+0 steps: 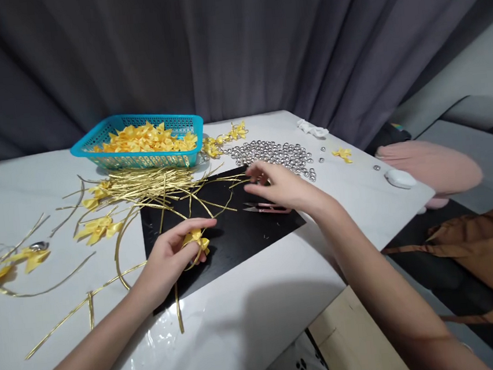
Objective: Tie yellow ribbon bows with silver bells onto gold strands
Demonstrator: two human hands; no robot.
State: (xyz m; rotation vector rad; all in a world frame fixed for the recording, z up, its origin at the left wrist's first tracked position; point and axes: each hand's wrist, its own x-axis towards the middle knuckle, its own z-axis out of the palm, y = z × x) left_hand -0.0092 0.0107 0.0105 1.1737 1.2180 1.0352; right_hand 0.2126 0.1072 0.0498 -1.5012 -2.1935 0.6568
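My left hand (173, 259) is closed on a yellow ribbon flower (199, 242) over the black mat (231, 250). Gold wire runs from the flower toward the right. My right hand (273, 185) hovers above the mat's right part with fingers curled, near the end of a gold wire; whether the fingertips pinch it is too small to tell. Just below that hand lie small pink-handled scissors (267, 208). Beyond the mat is a pile of gold wires (148, 184), and silver beads (278, 155) are spread behind my right hand.
A blue basket (135, 117) of yellow ribbon flowers stands at the back left. Wired flowers (98, 229) and loose wires lie on the left of the white table (259, 312). At the right are a yellow ribbon piece (342, 155) and a white round object (400, 179).
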